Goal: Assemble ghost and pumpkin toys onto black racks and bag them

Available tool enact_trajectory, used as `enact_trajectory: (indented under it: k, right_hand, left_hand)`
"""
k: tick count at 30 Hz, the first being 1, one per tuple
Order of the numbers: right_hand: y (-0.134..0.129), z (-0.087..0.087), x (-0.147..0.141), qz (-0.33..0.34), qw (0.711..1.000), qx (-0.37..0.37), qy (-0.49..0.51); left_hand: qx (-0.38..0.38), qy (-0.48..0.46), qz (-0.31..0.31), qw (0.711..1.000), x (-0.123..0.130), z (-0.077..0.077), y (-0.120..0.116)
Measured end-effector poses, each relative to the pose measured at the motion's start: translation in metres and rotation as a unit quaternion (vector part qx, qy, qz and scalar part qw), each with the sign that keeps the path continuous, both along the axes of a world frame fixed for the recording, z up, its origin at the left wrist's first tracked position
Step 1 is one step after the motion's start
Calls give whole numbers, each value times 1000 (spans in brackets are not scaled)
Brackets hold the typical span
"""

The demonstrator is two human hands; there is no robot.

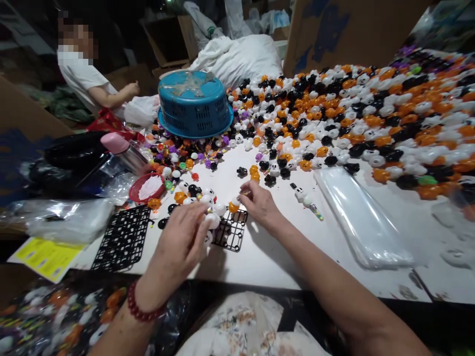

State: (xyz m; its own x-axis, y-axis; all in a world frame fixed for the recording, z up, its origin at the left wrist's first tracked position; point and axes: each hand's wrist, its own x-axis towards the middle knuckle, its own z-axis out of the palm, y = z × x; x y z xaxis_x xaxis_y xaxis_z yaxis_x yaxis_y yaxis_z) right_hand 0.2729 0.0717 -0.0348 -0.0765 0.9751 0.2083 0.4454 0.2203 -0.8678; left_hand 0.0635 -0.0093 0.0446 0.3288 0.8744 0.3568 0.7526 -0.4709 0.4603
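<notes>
A small black plastic grid [233,241] lies on the white table in front of me. My left hand [181,237], with a red bead bracelet at the wrist, reaches over the grid's left side. Its fingers are curled round small white plastic figures [212,221], partly hidden by the hand. My right hand [260,203] is at the grid's upper right corner, thumb and forefinger pinched on an orange-and-white plastic figure [233,206]. Just beyond it stand orange figures [254,173] and black figures [242,171].
A large heap of orange, white and black figures [334,118] covers the right back. A blue basket [193,106] sits upside down behind. Clear plastic bags [356,212] lie right; stacked black grids [122,237] and a red basket [160,192] lie left. Another person [85,79] works back left.
</notes>
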Motion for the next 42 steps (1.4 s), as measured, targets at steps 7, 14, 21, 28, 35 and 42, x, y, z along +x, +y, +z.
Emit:
enact_trajectory:
  k: [7, 14, 21, 28, 35, 42]
  right_hand:
    - [20, 3, -31, 88, 992, 11, -94]
    - [20, 0, -39, 148, 983, 69, -79]
    - [14, -4, -54, 126, 992, -6, -7]
    - [-10, -6, 21, 10, 993, 68, -98]
    - [-52, -29, 151, -215, 873, -89, -428]
    - [-46, -37, 121, -182, 938, -93, -279]
  left_hand:
    - [37, 134, -78, 987, -18, -31, 60]
    - [-2, 151, -119, 981, -12, -36, 64]
    - [-3, 187, -124, 975, -16, -44, 75]
    - [50, 197, -115, 972, -21, -53, 83]
    - [58, 195, -93, 975, -22, -58, 85]
    - [14, 228, -80, 970, -14, -42, 77]
